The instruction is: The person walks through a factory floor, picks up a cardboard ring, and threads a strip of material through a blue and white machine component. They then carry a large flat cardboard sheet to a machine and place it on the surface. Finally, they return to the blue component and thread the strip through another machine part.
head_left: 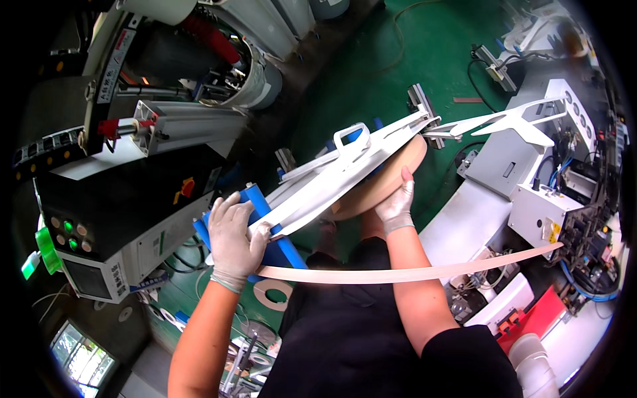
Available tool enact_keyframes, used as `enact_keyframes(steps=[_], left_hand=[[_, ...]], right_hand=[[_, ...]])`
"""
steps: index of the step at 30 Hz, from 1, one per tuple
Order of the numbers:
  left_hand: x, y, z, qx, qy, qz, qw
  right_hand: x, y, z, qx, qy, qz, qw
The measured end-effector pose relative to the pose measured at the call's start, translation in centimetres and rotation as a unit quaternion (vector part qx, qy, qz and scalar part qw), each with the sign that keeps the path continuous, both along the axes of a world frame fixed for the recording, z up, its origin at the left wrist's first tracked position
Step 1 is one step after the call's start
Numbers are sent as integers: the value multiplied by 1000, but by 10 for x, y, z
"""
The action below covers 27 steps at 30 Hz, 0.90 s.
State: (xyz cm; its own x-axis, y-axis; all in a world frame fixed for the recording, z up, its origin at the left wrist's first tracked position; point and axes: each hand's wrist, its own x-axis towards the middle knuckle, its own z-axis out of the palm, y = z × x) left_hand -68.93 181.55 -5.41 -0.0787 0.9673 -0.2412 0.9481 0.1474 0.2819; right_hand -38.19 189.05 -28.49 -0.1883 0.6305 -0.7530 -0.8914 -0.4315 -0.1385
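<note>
My left hand [235,239], in a pale glove, is closed over the corner of a blue bar frame [255,199], its thumb by the end of a long white arm [318,196]. My right hand [396,204], also gloved, grips the edge of a tan board with a rounded end [381,182], thumb on top. The board sits tilted below the white arm, which partly hides it. A long pale strip [398,274] bows from beside my left wrist, over my right forearm, to the machine on the right. Whether my left hand touches the strip is hidden.
At left stands a black control box [119,212] with lit green buttons and a small screen. A machine [544,212] with cables fills the right side. A white bucket [262,83] stands at the far left on the green floor [352,73]. A tan ring [272,295] lies below my left hand.
</note>
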Motion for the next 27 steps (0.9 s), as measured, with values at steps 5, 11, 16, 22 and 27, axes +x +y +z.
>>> enact_keyframes(steps=[5,11,16,22,27], left_hand=[[-2,4,-3,2,2,4,1000],[-5,4,-7,3,0,15,1000],[-7,9,-7,1,-2,11,1000],[-6,14,-5,-14,14,-8,1000],[-12,13,-10,-20,1,-9,1000]], right_hand=[[-17,32,-9,58,31,-41,997],[-22,51,-28,60,11,-57,997],[-27,65,-28,16,-31,-47,998],[-36,76,-30,43,-11,-57,997],[-38,74,-34,42,-10,-80,996]])
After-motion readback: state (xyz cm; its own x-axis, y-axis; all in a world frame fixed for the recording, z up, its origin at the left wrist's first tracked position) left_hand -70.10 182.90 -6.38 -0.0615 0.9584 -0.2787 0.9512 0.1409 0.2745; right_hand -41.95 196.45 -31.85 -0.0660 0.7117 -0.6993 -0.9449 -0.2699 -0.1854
